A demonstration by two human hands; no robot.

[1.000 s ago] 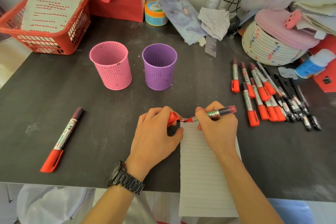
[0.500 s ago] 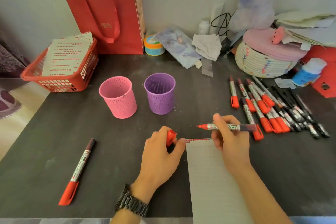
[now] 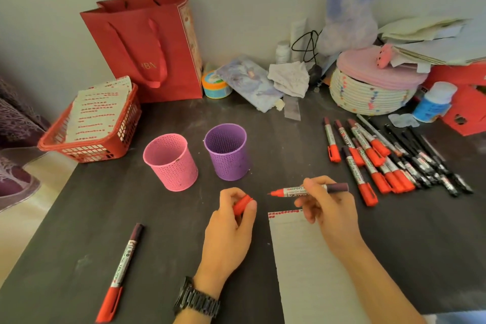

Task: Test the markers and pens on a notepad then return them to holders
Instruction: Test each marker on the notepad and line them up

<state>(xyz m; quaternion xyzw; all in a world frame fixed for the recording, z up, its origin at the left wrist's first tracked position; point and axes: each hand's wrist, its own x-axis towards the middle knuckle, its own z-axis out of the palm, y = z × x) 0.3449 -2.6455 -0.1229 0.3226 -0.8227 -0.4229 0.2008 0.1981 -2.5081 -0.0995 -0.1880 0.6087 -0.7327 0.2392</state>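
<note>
left hand (image 3: 231,221) grip clamped on red cap (image 3: 242,204) | right hand (image 3: 330,208) grip clamped on uncapped marker (image 3: 307,189)

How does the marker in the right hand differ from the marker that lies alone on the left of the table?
The marker in the right hand is uncapped, its red tip bare; its cap is in the left hand. The lone marker has its red cap on. The held one is lifted above the notepad, roughly level; the lone one rests on the table. Both have printed white barrels and dark rear ends.
</note>
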